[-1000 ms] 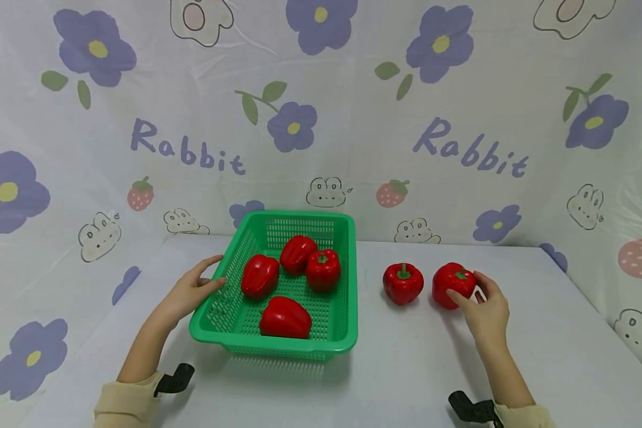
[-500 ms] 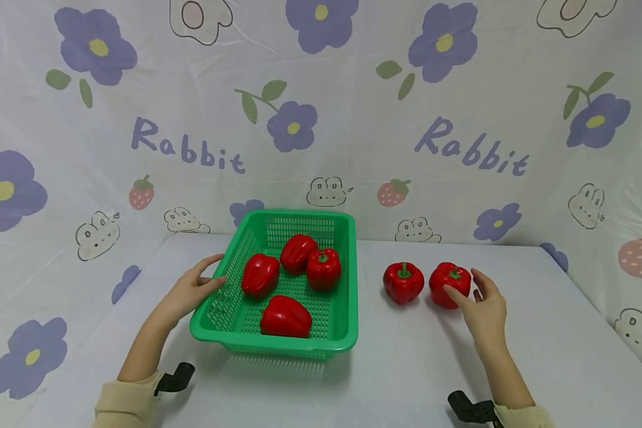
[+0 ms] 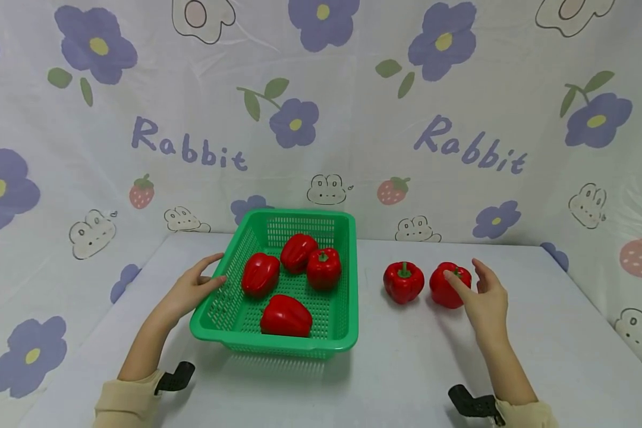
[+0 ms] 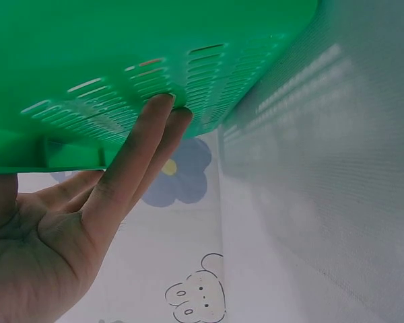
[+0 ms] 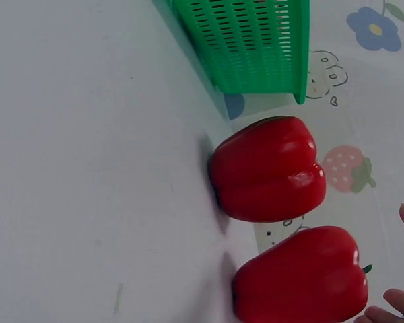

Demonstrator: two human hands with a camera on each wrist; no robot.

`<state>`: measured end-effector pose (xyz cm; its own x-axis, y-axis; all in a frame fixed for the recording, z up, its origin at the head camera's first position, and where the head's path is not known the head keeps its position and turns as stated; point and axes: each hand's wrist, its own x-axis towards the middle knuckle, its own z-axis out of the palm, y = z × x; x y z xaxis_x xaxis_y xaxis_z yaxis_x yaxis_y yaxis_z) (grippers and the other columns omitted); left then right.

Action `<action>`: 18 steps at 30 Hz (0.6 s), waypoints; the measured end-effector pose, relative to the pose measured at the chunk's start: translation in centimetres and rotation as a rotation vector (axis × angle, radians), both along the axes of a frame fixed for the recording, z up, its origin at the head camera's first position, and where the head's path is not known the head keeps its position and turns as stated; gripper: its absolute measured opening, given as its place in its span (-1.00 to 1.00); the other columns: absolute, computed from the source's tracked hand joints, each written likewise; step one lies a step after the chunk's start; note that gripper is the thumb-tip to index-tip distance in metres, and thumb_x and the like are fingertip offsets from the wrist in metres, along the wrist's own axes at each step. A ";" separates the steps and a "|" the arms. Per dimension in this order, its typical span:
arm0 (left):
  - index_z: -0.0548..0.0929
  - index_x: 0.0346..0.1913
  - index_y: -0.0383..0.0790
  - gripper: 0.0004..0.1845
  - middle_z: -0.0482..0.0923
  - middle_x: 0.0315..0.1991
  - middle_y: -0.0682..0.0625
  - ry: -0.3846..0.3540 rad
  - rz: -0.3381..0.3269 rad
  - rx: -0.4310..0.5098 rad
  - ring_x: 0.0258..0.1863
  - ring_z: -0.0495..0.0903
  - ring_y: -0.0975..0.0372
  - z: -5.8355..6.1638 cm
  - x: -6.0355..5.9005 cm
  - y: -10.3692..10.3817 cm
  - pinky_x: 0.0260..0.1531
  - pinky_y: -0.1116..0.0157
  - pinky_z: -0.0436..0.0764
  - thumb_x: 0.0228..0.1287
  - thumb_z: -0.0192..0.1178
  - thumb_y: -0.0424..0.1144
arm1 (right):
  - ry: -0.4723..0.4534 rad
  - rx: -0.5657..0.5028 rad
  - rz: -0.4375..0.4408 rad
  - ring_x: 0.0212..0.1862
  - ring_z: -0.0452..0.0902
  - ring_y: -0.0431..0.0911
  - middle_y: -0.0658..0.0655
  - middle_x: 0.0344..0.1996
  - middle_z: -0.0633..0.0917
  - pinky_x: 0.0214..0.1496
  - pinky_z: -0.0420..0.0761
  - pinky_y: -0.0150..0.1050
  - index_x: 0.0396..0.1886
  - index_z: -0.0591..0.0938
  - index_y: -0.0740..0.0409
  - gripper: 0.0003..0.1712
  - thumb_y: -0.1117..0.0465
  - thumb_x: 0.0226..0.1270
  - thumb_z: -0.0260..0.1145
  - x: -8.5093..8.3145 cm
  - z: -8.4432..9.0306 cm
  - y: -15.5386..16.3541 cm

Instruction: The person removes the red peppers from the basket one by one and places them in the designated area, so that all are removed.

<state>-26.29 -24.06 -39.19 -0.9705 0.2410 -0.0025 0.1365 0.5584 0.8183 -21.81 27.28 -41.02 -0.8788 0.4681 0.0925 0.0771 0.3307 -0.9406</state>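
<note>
My left hand (image 3: 184,292) holds the left rim of a green plastic basket (image 3: 278,345), thumb at the rim. In the left wrist view, two fingers (image 4: 138,151) lie along its slotted outer wall. Several red bell peppers (image 3: 286,318) are inside the basket. My right hand (image 3: 488,306) is by the rightmost bell pepper (image 3: 445,292) on the table, thumb and fingers spread. The right wrist view has the fingertips (image 5: 397,303) apart from that pepper. Another upright bell pepper (image 3: 403,284) stands between it and the basket.
The white table (image 3: 406,362) runs back to a hanging cloth (image 3: 364,119) printed with flowers and rabbits. Black camera mounts (image 3: 176,376) sit at both wrists, close above the table.
The rightmost bell pepper shifted slightly left, then stayed put. My right hand's fingers have come away from it and spread wider. My left hand and the basket look the same.
</note>
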 end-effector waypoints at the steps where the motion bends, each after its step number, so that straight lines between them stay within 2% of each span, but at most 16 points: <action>1: 0.06 0.54 -0.15 -0.30 0.59 0.03 -0.47 0.002 -0.001 0.000 -0.29 0.73 0.13 0.0 0.0 0.0 -0.31 0.25 0.68 0.47 0.07 -0.10 | 0.009 -0.005 0.001 0.55 0.08 0.11 0.13 0.53 0.20 0.49 0.22 -0.01 0.54 0.16 0.00 -0.09 -0.10 0.30 0.33 0.0 0.2 -0.1; 5: 0.06 0.54 -0.15 -0.30 0.58 0.03 -0.48 0.003 -0.004 0.004 -0.29 0.73 0.13 -0.1 0.0 0.0 -0.31 0.25 0.69 0.47 0.07 -0.10 | 0.034 -0.024 0.009 0.54 0.09 0.06 0.11 0.52 0.23 0.50 0.21 -0.05 0.53 0.17 0.01 -0.10 -0.09 0.30 0.33 0.0 0.9 -0.4; 11: 0.05 0.54 -0.16 -0.30 0.59 0.01 -0.48 0.002 -0.003 0.006 -0.32 0.73 0.14 -0.2 -0.1 -0.1 -0.33 0.26 0.69 0.47 0.07 -0.11 | 0.011 -0.033 0.051 0.56 0.07 0.01 0.07 0.52 0.23 0.50 0.23 -0.06 0.55 0.14 -0.01 -0.05 -0.13 0.28 0.34 -0.2 2.5 -1.5; 18: 0.06 0.54 -0.15 -0.31 0.57 0.03 -0.49 0.007 -0.002 0.002 -0.30 0.73 0.14 -0.3 -0.1 0.0 -0.31 0.24 0.70 0.47 0.06 -0.11 | -0.005 0.075 0.149 0.54 0.10 0.09 0.17 0.50 0.25 0.48 0.24 0.03 0.54 0.13 0.06 -0.01 -0.16 0.25 0.35 -0.5 4.4 -3.5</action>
<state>-26.44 -24.10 -39.45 -0.9700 0.2431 0.0049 0.1436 0.5563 0.8185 -22.32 23.83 -36.61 -0.9387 0.3242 0.1174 0.0267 0.4078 -0.9127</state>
